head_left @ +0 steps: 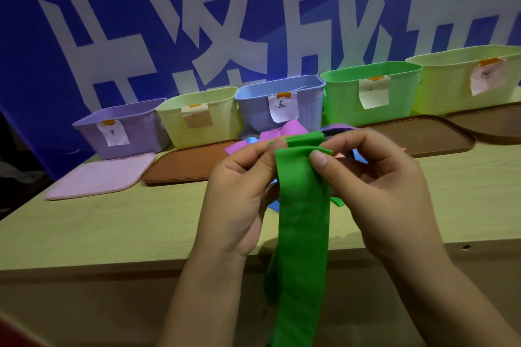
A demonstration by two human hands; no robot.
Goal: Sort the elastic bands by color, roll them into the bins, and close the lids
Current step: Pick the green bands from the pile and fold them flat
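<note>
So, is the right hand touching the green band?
Touching. The head view shows the right hand pinching the top of the green band with thumb and fingers.

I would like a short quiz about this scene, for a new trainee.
1. True or false: both hands pinch the green elastic band.
2. How many bins stand in the row? A) three B) five C) seven
3. Which colour is the lid before the purple bin?

Key: 1. True: left hand, right hand. 2. B. 3. Pink.
</note>
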